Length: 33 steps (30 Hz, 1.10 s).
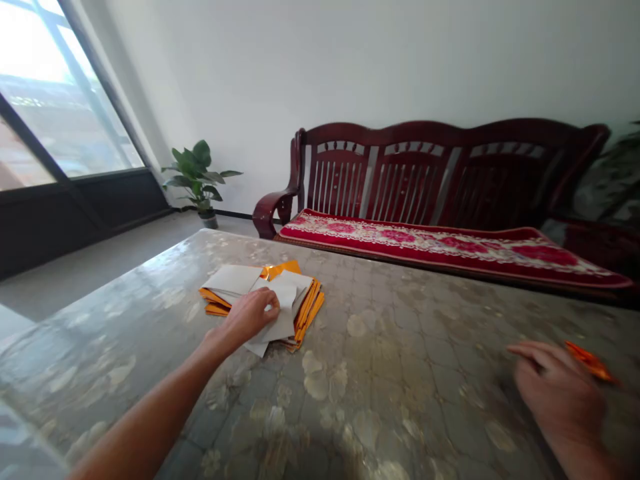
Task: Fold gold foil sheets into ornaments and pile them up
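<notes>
My left hand (256, 312) reaches over a loose pile of paper sheets. Its thumb and fingers are pinched on a white-faced sheet of paper (281, 320) at the top. Below it, the pile (306, 315) shows shiny orange-gold edges and pale faces, with sheets lying at different angles. At the far right, my right hand (560, 387) hovers low over or rests on the table, slightly blurred. A gap shows between its thumb and forefinger, with nothing seen in it. Just beyond this hand lies a shiny orange folded paper piece (591, 362), partly hidden by the fingers.
A patterned, glossy cover lies over the table (380, 373). Behind it stands a dark red wooden bench (415, 180) with a red floral seat cover (425, 240). A potted plant (197, 177) stands on the floor at the left, near a window (65, 93).
</notes>
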Available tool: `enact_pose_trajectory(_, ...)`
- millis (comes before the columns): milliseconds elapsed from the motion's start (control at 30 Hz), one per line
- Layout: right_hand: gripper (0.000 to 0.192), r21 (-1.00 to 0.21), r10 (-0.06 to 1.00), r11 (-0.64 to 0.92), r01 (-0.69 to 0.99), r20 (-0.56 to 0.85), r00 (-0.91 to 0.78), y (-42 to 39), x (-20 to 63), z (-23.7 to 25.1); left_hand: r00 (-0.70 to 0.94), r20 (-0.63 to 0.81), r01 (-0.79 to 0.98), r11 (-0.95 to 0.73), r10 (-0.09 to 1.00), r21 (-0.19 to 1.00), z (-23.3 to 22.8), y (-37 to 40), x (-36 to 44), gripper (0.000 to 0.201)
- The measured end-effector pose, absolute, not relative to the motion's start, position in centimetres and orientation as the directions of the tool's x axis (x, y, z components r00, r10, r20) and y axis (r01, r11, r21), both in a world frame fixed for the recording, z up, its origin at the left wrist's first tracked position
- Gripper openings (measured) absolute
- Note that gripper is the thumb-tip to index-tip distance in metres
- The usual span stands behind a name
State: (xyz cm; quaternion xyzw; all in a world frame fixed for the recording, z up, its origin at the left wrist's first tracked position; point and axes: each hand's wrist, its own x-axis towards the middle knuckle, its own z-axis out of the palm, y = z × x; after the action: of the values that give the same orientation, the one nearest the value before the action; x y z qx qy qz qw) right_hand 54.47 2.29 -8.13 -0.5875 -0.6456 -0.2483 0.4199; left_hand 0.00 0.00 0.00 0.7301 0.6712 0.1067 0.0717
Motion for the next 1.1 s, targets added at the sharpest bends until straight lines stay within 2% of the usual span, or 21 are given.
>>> enact_pose_trajectory(133,0.027,-0.245,0.627,0.414,0.877,0.775,-0.080,1.3,47.6,-7.2,0.205,0.121,0.925,-0.232,0.971,0.300,1.0,-0.9,4.7,0.013)
enact_pose_trajectory(233,0.056,-0.327,0.746,0.552,0.767,0.606,-0.278,-0.3,41.9,-6.6,0.279,0.116,0.894,-0.302,0.953,0.332,0.9,-1.2,9.7,0.013)
enact_pose_trajectory(300,0.066,-0.330,0.740,0.625,0.708,0.539,-0.403,-1.3,39.1,-6.2,0.334,0.114,0.863,-0.352,0.936,0.363,0.1,-1.1,12.8,0.013)
enact_pose_trajectory(433,0.063,-0.287,0.660,0.730,0.620,0.531,-0.531,-2.0,37.3,-6.5,0.399,0.132,0.776,-0.411,0.908,0.479,-2.4,-0.3,16.5,0.014)
enact_pose_trajectory(533,0.052,-0.296,0.687,0.705,0.644,0.512,-0.516,-1.6,38.3,-7.4,0.453,0.115,0.705,-0.434,0.884,0.561,-3.9,-0.1,16.7,0.010)
enact_pose_trajectory(600,0.043,-0.305,0.722,0.664,0.682,0.498,-0.480,-1.2,39.2,-7.9,0.479,0.119,0.688,-0.456,0.870,0.565,-4.4,-0.3,16.1,0.026)
enact_pose_trajectory(667,0.038,-0.325,0.746,0.634,0.702,0.495,-0.445,-0.9,39.8,-8.0,0.532,0.125,0.687,-0.513,0.837,0.514,-4.8,-0.9,15.4,0.052)
enact_pose_trajectory(700,0.036,-0.341,0.755,0.624,0.703,0.494,-0.431,-0.8,39.9,-8.0,0.552,0.144,0.683,-0.545,0.821,0.486,-5.0,-1.1,15.1,0.055)
enact_pose_trajectory(767,0.031,-0.372,0.769,0.612,0.698,0.487,-0.415,-0.7,39.9,-7.9,0.574,0.186,0.677,-0.590,0.797,0.440,-5.4,-1.7,15.0,0.046)
enact_pose_trajectory(900,0.029,-0.400,0.773,0.616,0.678,0.471,-0.424,-0.9,39.6,-7.6,0.553,0.246,0.691,-0.603,0.796,0.399,-6.0,-2.0,15.4,0.012)
enact_pose_trajectory(1000,0.031,-0.366,0.767,0.613,0.701,0.491,-0.414,-1.2,39.5,-7.1,0.530,0.256,0.714,-0.588,0.808,0.379,-6.1,-1.9,15.7,0.019)
enact_pose_trajectory(1100,0.029,-0.327,0.757,0.611,0.721,0.508,-0.412,-1.6,39.4,-6.3,0.508,0.261,0.737,-0.571,0.821,0.362,-6.0,-1.7,15.7,0.018)
